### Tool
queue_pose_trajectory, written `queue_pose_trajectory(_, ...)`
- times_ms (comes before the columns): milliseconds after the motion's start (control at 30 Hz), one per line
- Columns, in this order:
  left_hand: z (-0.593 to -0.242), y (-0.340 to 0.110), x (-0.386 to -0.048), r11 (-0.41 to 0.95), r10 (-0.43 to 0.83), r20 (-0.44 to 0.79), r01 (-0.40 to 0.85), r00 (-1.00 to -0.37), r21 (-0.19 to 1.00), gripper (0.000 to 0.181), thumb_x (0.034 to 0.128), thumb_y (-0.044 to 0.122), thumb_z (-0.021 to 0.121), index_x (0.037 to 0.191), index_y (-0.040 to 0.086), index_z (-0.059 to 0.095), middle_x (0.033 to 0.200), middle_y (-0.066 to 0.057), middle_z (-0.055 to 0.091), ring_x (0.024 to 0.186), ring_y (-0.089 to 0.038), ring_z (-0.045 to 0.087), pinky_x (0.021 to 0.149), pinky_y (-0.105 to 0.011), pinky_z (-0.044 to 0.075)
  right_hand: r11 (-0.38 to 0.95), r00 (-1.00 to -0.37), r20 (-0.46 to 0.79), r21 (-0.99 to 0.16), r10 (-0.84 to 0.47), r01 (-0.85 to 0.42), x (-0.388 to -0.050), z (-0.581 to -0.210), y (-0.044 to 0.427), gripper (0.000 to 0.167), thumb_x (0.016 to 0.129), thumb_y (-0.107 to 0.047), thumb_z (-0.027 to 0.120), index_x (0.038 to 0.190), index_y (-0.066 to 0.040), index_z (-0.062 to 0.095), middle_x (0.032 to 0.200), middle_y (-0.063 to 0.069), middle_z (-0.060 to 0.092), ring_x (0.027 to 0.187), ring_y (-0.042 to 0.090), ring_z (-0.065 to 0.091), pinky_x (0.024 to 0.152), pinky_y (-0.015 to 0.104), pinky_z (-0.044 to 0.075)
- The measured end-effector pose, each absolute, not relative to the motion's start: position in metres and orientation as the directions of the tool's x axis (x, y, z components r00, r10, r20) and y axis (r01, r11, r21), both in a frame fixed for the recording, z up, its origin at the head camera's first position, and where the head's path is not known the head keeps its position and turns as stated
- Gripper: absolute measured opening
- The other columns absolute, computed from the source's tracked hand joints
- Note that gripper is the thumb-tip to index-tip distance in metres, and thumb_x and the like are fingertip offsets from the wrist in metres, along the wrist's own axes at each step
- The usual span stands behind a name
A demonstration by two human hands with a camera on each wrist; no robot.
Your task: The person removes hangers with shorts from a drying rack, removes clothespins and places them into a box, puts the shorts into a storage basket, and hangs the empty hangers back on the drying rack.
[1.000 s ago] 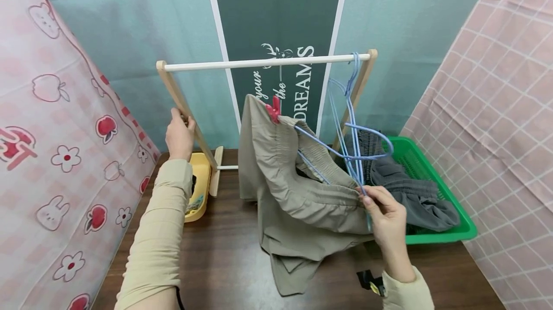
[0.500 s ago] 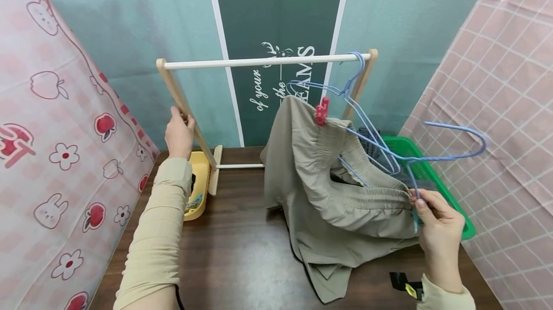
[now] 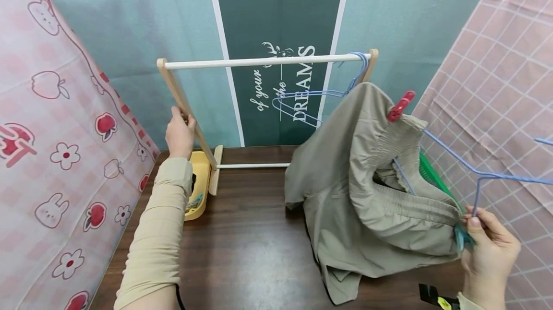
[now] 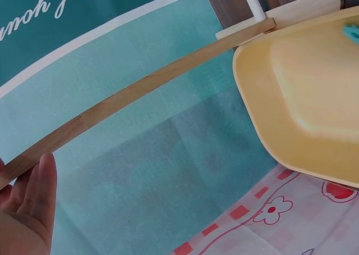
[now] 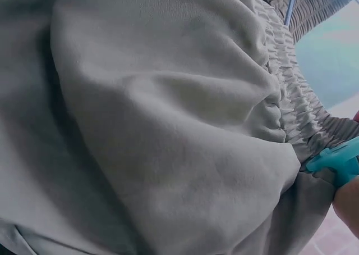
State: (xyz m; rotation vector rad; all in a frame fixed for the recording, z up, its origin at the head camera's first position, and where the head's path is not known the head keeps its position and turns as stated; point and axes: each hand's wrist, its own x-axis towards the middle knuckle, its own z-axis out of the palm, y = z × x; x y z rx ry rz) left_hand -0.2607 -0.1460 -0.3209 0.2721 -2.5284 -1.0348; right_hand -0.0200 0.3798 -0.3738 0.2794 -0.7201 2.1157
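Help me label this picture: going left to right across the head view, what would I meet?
Apple-print cloth, left hand, yellow tray, gray-beige pants, right hand.

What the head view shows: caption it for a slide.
Left hand grips a wooden rack post; right hand pinches a blue hanger bearing a pegged garment.

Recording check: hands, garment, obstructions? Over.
Left hand gripping rack post. Right hand pinching blue hanger bearing grey-beige garment, red clip and teal clip at waistband. Garment not on rail; other hangers at rail's right end may crowd it.
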Motion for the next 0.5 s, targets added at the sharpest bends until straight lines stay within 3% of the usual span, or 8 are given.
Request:
queue_pose_trajectory(267,-0.323,-0.147,-0.263,0.706,-0.332,0.289,-0.033,-0.898,0.708,0.03,0.1017,0.024,0.037,0.124,0.004,0.042,0.113,-0.023,0.063,0.099,-0.039,0.064,0.084,-0.052,0.052,-0.436,-0.552,0.337,-0.363,0.762,-0.823,-0.007,-0.373,0.407,0.016,0.073,0.034,0.051,0.087,0.033,0.058,0.075,0.035,0.067,0.056,0.035,0.067,0.054,0.033,0.057)
queue_pose_trajectory(500,-0.324,-0.149,-0.263,0.7,-0.331,0.285,-0.032,-0.899,0.713,0.03,0.1014,0.022,0.037,0.124,0.003,0.042,0.115,-0.024,0.063,0.1,-0.039,0.063,0.084,-0.052,0.052,-0.423,-0.532,0.351,-0.343,0.771,-0.839,0.006,-0.377,0.425,0.017,0.074,0.023,0.058,0.09,0.026,0.06,0.079,0.028,0.068,0.064,0.029,0.065,0.064,0.027,0.055)
